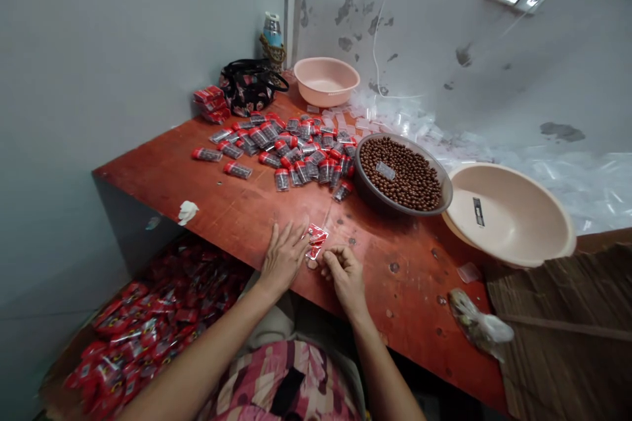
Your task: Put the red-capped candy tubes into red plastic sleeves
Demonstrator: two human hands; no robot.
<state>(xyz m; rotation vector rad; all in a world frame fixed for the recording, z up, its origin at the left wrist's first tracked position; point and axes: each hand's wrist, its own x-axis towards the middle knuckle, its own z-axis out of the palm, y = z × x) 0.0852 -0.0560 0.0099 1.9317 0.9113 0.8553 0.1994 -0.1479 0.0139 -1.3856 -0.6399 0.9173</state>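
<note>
A small red printed packet (316, 240) lies flat on the table near its front edge. My left hand (284, 259) rests palm down beside it, fingers stretched out, with the fingertips at the packet's left side. My right hand (347, 277) is just right of the packet's lower corner. Its thumb and fingers are curled together in a pinch; whatever may be between them is hidden. Beyond the packet lies a pile of clear plastic tubes (303, 151) with red caps and dark contents. A grey basin (363, 194) of brown balls (402, 174) has one clear container lying on top.
Pink basins stand at the back (326, 95) and right (553, 237). Clear plastic pieces (557, 177) are heaped along the wall. A floral bag (249, 89) and flask (272, 33) sit far left. Red packets (148, 329) fill a box below left. Cardboard (567, 329) borders the right side.
</note>
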